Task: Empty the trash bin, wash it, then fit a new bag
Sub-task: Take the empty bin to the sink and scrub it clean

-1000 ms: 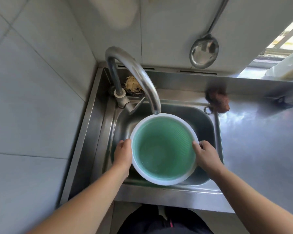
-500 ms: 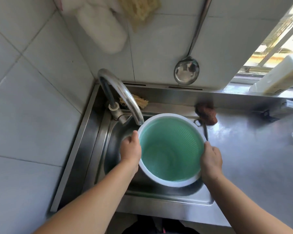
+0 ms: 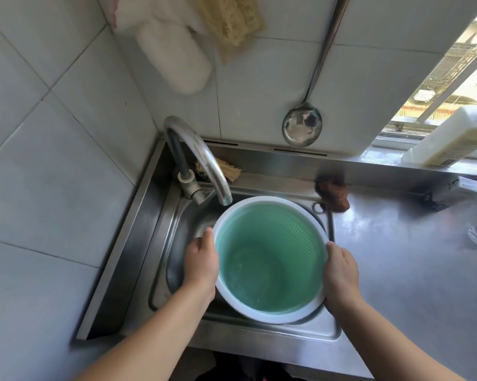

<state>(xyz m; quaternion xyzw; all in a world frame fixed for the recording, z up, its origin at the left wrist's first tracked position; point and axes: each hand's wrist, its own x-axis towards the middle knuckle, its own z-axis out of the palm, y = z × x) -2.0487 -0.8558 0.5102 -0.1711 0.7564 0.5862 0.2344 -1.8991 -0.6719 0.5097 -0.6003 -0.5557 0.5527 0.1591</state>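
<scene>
Green bin (image 3: 270, 259) has risen toward the tap (image 3: 204, 163) at its eleven o'clock, over the sink (image 3: 138, 243); left hand (image 3: 201, 266) and right hand (image 3: 340, 273) grip its rim, so rinsing looks under way.

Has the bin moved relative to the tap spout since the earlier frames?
Yes. The bin has shifted right along the sink; the tap spout, earlier over its far rim, now sits at its far-left edge.

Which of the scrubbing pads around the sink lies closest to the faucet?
The pale straw-coloured fibre scrubber on the sink ledge, right behind the faucet. The dark brown scrubber sits at the basin's far right corner; the yellowish loofah hangs high on the wall.
</scene>
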